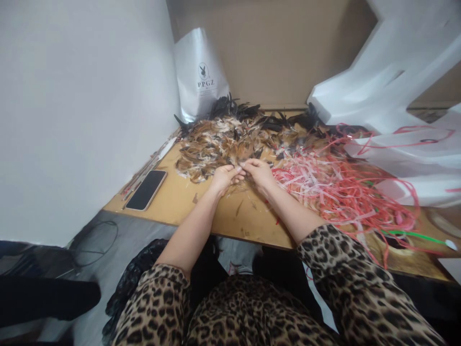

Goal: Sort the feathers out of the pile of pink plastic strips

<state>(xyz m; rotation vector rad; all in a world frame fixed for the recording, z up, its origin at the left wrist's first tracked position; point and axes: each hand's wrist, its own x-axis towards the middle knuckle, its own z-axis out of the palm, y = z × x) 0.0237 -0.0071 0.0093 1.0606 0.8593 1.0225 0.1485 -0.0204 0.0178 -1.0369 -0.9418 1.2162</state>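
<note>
My left hand [225,179] and my right hand [257,172] meet at the front edge of a feather pile, fingertips almost touching. Both are closed in a pinch, with what seems to be a small brown feather between the fingertips; its details are blurred. Brown, cream and black feathers [212,139] lie heaped behind my hands, the long dark ones mostly at the back. A tangle of red and pink ribbon strips [334,187] spreads beside my right forearm. Small feather scraps [239,207] lie on the wooden table [194,202] below my hands.
A phone [147,190] with a dark screen rests at the table's left, near the wall. A white printed bag [201,77] stands behind the feathers. White plastic bags [389,72] hang over the right side. A green strip [418,235] sticks out at the front right.
</note>
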